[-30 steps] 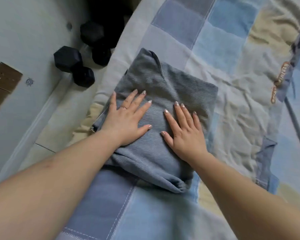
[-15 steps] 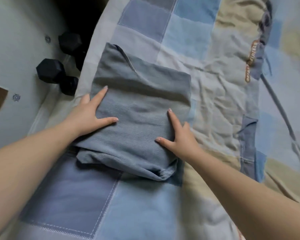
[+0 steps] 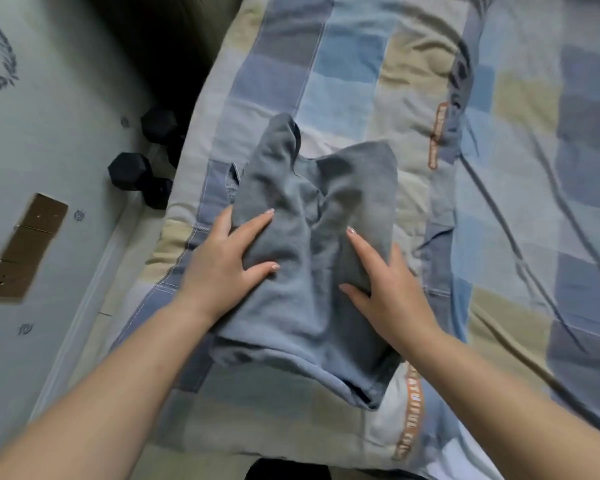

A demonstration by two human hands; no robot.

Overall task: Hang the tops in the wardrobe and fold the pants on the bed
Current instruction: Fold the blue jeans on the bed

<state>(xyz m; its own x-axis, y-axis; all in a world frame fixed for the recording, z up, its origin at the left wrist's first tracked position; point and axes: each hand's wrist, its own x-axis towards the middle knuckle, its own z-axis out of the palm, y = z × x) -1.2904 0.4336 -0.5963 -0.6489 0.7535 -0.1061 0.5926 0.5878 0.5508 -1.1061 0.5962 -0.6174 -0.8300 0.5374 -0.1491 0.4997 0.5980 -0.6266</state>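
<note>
The folded grey pants [image 3: 302,271] lie on the bed [image 3: 499,237], on its patchwork quilt [image 3: 361,81] of blue, beige and grey squares, close to the left edge of the bed. The bundle is bunched up in the middle, with a deep crease that runs from its far end toward the near end. Its thick hem at the near end rests flat on the quilt.

The left hand [image 3: 222,261] grips the left side of the pants. Its thumb and one finger lie on top of the cloth, and the other fingers go under the edge, so the grip pinches the fabric. The right hand [image 3: 388,289] holds the right side of the pants in the same way: thumb and one finger on top, the rest tucked below the fold. The two hands are near each other, with the crease between them.

To the left of the pants, beyond the edge of the bed, two black dumbbells [image 3: 132,174] stand on the floor. Further left of the pants, a brown cardboard strip [image 3: 25,247] is fixed on a pale surface. To the right of the pants, an orange printed label [image 3: 437,136] shows on the quilt.
</note>
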